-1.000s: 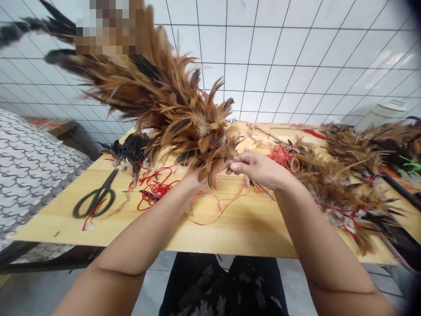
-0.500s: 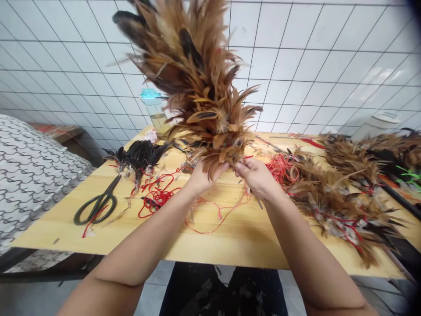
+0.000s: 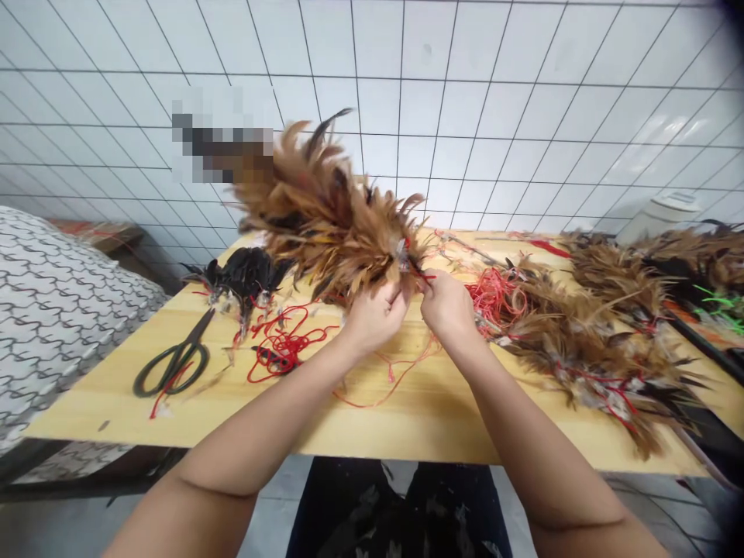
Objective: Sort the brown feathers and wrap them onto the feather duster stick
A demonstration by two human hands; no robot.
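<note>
A thick brown feather duster (image 3: 342, 225) hangs over the table, tilted so that its far end points up and to the left. My left hand (image 3: 377, 314) is closed around its lower right end. A short stretch of red cord shows at that end, where my right hand (image 3: 449, 306) is closed in a fist on it. The two hands are close together but apart. A blurred patch of square blocks covers the duster's far tip. Below my hands, a thin pinkish-red string (image 3: 390, 372) lies loosely looped on the wooden table (image 3: 395, 434).
Black-handled scissors (image 3: 171, 368), a tangle of red cord (image 3: 284, 345) and black feathers (image 3: 249, 271) lie on the left. To the right are another red cord pile (image 3: 495, 293) and several brown feather bundles (image 3: 587, 333). A white-lidded container (image 3: 663, 217) stands behind them, near the tiled wall.
The duster has swung down from nearly upright to a leftward slant. My right hand has turned from a fingertip pinch into a fist. The blue-lidded bottle is now out of sight.
</note>
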